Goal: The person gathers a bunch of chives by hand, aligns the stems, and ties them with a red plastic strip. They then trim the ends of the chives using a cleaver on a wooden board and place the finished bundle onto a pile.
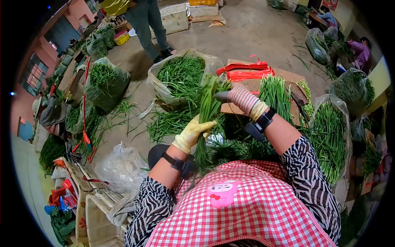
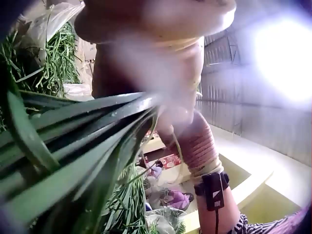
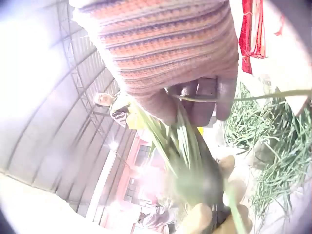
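Note:
My left hand, in a yellow glove, grips a bunch of garlic chives around its middle, in front of the apron. The long green leaves hang below the fist, and the other end points up and away. At that upper end is my right hand, in a striped knit glove with grey fingertips. In the right wrist view its curled fingers pinch chives at the top of the bunch, and a thin stalk crosses them. The left wrist view shows the drooping leaves close up.
Beyond my hands stands an open plastic bag of chives. Red strips and trimmed chives lie on a wooden board. A filled bag is at my right, crates at my left. Someone stands ahead in grey trousers.

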The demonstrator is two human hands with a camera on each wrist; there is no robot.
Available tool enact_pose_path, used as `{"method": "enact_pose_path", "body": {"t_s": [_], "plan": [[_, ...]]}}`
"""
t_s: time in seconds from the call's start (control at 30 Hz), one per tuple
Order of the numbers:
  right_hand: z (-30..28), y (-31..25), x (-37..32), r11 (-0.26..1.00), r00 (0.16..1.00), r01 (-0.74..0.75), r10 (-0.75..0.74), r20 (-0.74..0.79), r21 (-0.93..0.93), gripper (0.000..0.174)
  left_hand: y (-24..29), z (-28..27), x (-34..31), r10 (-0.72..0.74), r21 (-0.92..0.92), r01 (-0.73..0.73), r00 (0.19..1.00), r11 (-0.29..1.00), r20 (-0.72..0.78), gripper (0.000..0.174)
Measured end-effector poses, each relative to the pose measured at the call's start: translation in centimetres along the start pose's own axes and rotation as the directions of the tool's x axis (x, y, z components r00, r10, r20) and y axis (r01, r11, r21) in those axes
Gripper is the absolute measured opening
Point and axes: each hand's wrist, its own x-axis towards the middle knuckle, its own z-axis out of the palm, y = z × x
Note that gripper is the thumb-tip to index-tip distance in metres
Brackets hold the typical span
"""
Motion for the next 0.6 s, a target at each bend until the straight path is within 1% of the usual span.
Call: {"method": "enact_pose_path", "body": {"t_s": [0.07, 0.13, 0.17, 0.2, 0.27, 0.3, 0.33, 0.37, 0.4, 0.47, 0.5, 0.53, 0.57, 0.6], "plan": [[-0.1, 0.4, 0.1, 0.989, 0.999, -0.020, 0.015, 0.032, 0.145, 0.036, -0.3, -0.1, 0.3, 0.039, -0.027, -0.039, 0.999, 0.999, -0.002, 0.046], [0.7, 2.3, 1.7, 0.966, 0.998, 0.035, -0.023, -0.050, 0.257, 0.039, -1.2, -0.4, 0.4, 0.028, -0.134, -0.033, 0.999, 0.990, -0.035, 0.041], [0.0, 3.1, 2.2, 0.960, 0.998, 0.059, -0.049, -0.043, 0.273, 0.046, -1.7, -0.6, 0.4, 0.054, -0.115, -0.058, 0.998, 0.992, -0.034, 0.039], [-0.7, 2.4, 1.6, 0.971, 0.999, 0.036, -0.026, -0.045, 0.236, 0.042, -2.0, -0.8, 0.3, 0.057, -0.120, -0.061, 0.998, 0.991, -0.038, 0.038], [-1.7, 2.6, 1.6, 0.959, 1.000, 0.000, 0.001, -0.005, 0.283, 0.034, -2.1, -1.2, 0.2, 0.042, -0.132, -0.045, 0.999, 0.990, -0.029, 0.035], [-2.4, 2.3, 1.7, 0.968, 1.000, 0.005, -0.006, 0.006, 0.252, 0.026, -2.0, -1.4, 0.1, 0.030, -0.116, -0.034, 0.999, 0.993, -0.030, 0.035], [-3.2, 2.0, 1.5, 0.962, 0.998, 0.030, -0.016, -0.056, 0.272, 0.026, -1.7, -1.4, 0.1, 0.019, -0.102, -0.022, 0.999, 0.995, -0.033, 0.034], [-3.9, 1.9, 1.6, 0.909, 0.997, 0.041, -0.012, -0.072, 0.415, 0.028, -1.5, -1.4, 0.1, 0.009, -0.088, -0.012, 0.999, 0.996, -0.035, 0.034], [-4.9, 1.9, 1.9, 0.835, 0.996, 0.054, -0.006, -0.088, 0.548, 0.029, -1.5, -1.4, 0.0, -0.005, -0.127, -0.001, 0.999, 0.992, -0.048, 0.031], [-8.2, 2.8, 2.4, 0.761, 0.975, 0.215, -0.131, -0.180, 0.612, 0.030, -1.4, -1.8, -0.4, -0.003, -0.093, -0.006, 0.996, 0.996, -0.094, 0.028], [-10.1, 1.4, 1.1, 0.825, 0.971, 0.182, -0.067, -0.229, 0.535, 0.028, -1.3, -1.8, -0.5, -0.014, -0.101, 0.004, 0.994, 0.995, -0.105, 0.027], [-10.0, 0.1, -0.5, 0.785, 0.949, 0.257, -0.094, -0.302, 0.563, 0.029, -1.0, -1.9, -0.5, -0.023, -0.106, 0.010, 0.993, 0.994, -0.117, 0.026], [-10.6, -0.4, -1.7, 0.916, 0.985, 0.144, -0.095, -0.145, 0.376, 0.034, -0.6, -2.2, -0.6, -0.026, -0.109, 0.012, 0.991, 0.994, -0.130, 0.026], [-11.1, -0.5, -2.6, 0.987, 0.998, 0.060, -0.061, 0.004, 0.147, 0.039, -1.2, -2.9, -0.3, 0.005, -0.036, -0.010, 0.993, 0.999, -0.117, 0.026]]}}
